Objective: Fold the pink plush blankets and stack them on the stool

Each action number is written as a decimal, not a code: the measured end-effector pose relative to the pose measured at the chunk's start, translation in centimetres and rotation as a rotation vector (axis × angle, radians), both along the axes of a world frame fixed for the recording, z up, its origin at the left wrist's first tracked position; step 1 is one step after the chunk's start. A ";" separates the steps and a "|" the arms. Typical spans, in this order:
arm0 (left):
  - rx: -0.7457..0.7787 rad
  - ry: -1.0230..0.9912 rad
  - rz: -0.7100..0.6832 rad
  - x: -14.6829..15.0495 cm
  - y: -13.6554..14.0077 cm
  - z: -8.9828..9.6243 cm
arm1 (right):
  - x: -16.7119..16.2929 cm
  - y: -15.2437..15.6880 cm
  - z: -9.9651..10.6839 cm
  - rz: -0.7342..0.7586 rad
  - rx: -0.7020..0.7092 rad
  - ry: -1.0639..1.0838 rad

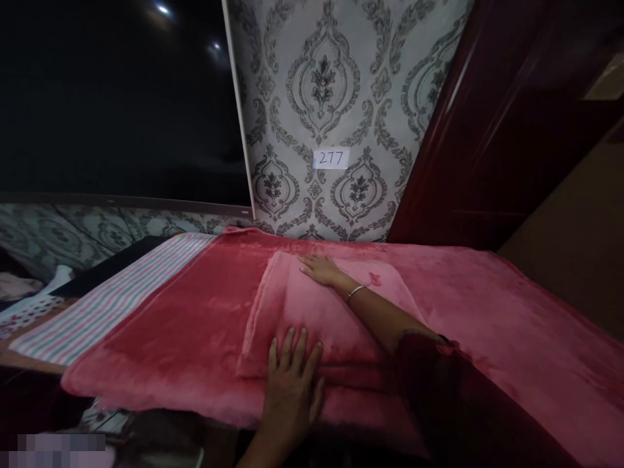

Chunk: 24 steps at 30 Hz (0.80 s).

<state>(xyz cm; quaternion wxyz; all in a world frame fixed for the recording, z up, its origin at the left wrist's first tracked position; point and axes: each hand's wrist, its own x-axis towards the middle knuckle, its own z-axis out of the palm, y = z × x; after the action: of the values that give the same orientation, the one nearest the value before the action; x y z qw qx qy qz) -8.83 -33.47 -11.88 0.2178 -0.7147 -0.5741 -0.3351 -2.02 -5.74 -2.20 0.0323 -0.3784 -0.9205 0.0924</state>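
A folded pink plush blanket [341,312] lies in the middle of a larger red-pink plush cover [195,318]. My left hand [292,377] rests at its near left edge, with fingers spread over the fabric. Across the blanket reaches my right arm, a thin bracelet on the wrist. My right hand [319,268] lies flat near the far left corner, its fingers stretched out. Neither hand grips anything. Several fold layers show along the near edge, and part of the right side is hidden under my right sleeve.
A striped cloth [131,292] lies left of the plush cover. Behind stand a large dark screen [117,104] and a patterned wall with a paper label [331,158] reading 277. A dark red glossy panel [487,130] rises at the right. Assorted items sit below the front edge.
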 end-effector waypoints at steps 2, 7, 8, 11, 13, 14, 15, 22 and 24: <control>0.003 0.014 -0.007 -0.1 -0.3 0.0 | 0.1 -1.4 0.4 0.004 0.041 0.017; 0.082 -0.088 -0.056 -1.1 -1.1 1.9 | 1.4 -7.8 -0.9 0.341 0.102 0.104; 0.084 -0.107 -0.072 -1.5 -0.9 2.7 | 1.8 -9.1 -1.7 0.423 0.102 0.127; -0.162 -0.046 -0.163 -3.3 1.6 5.5 | 2.3 -11.9 -3.7 0.607 0.111 0.210; -0.432 0.021 -0.210 -4.8 4.7 7.1 | 2.3 -12.8 -4.4 0.646 0.130 0.264; -0.552 0.050 -0.216 -5.7 6.5 7.7 | 2.2 -12.9 -4.4 0.651 0.133 0.276; -0.642 0.078 -0.208 -6.6 8.4 8.2 | 2.2 -13.0 -4.2 0.651 0.128 0.276; -0.791 0.069 0.017 -12.1 17.8 9.3 | 2.6 -13.6 -2.2 0.637 -0.003 0.172; -0.793 -0.017 0.086 -12.9 18.9 8.7 | 2.7 -13.6 -2.2 0.624 -0.028 0.157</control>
<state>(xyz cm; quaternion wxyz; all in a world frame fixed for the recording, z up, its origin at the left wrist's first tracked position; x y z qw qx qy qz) -21.75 -14.58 -3.18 -0.0658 -0.7160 -0.6899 -0.0841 0.66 -19.33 -4.38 0.0680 -0.0699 -0.9855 0.1391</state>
